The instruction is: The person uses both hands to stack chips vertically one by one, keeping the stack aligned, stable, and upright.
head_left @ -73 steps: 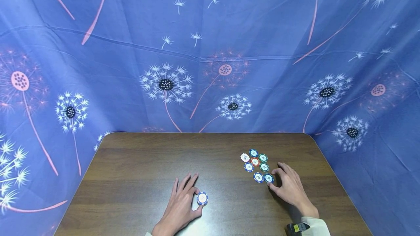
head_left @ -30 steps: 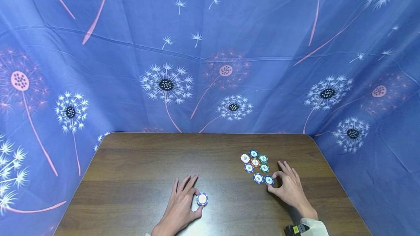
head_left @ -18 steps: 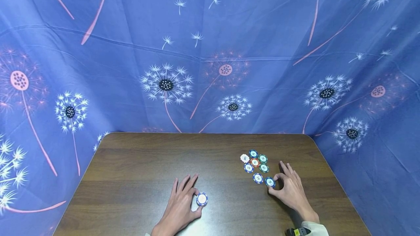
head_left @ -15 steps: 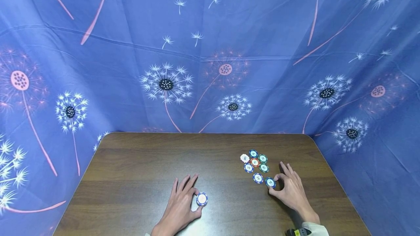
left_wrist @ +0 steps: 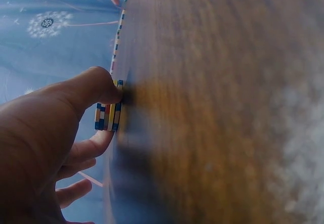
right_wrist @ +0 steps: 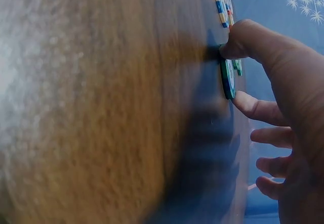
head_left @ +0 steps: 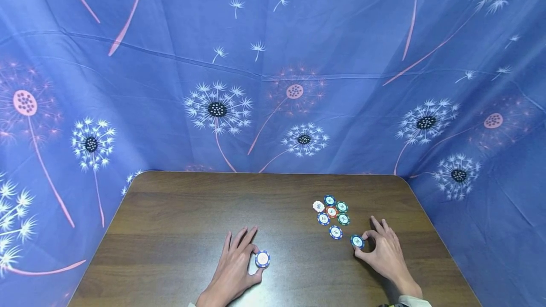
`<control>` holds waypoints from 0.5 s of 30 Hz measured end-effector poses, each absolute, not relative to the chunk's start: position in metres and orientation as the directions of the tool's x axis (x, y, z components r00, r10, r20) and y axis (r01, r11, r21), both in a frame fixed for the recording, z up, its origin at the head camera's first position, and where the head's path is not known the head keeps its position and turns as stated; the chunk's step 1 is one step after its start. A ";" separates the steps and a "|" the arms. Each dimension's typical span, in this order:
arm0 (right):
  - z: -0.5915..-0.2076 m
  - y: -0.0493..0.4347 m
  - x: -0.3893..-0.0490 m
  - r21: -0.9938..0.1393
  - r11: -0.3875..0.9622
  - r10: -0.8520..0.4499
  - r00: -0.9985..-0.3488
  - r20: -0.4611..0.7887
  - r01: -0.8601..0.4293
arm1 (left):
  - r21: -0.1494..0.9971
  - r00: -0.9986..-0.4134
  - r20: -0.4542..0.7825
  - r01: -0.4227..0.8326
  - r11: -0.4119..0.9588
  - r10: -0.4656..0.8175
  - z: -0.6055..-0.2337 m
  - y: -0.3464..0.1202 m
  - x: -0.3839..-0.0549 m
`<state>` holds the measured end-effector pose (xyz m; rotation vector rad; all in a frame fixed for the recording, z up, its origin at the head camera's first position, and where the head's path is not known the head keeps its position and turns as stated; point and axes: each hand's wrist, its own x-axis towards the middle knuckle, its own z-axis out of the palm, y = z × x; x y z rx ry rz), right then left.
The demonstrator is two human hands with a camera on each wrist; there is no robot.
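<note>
My left hand (head_left: 232,266) pinches a short stack of poker chips (head_left: 262,259) between thumb and index finger, its other fingers stretched out. In the left wrist view the stack (left_wrist: 106,117) shows blue, white, yellow and red edges. On the right, thumb and index finger of my right hand (head_left: 386,255) pinch the rim of a single dark-edged poker chip (head_left: 357,241). The right wrist view shows this chip (right_wrist: 228,80) nearly flat, close to the table surface. A blue-and-white chip (head_left: 335,232) lies just left of it, a small gap between them.
Farther back, several chips lie flat in a cluster: a red one (head_left: 331,211) in the middle, with white (head_left: 318,206), blue (head_left: 323,218) and green (head_left: 343,219) ones around it. The wooden table (head_left: 192,207) ends at a blue dandelion-print cloth (head_left: 350,60) hanging behind and at both sides.
The chip in my right hand has moved right and nearer to me, away from the blue-and-white chip it lay beside. My left hand and its stack have stayed in place.
</note>
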<state>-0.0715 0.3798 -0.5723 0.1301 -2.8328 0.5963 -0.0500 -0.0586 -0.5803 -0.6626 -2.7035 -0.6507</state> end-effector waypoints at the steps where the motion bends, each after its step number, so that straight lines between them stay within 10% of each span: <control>1: -0.572 0.380 -0.071 -0.386 0.913 -0.036 -0.968 0.248 -0.133 | 0.360 -0.856 0.366 0.493 0.792 0.366 -0.580 -0.059 -0.050; 15: -0.564 0.369 -0.067 -0.368 0.909 -0.084 -0.951 0.298 -0.195 | 0.353 -0.852 0.374 0.496 0.793 0.366 -0.580 -0.059 -0.050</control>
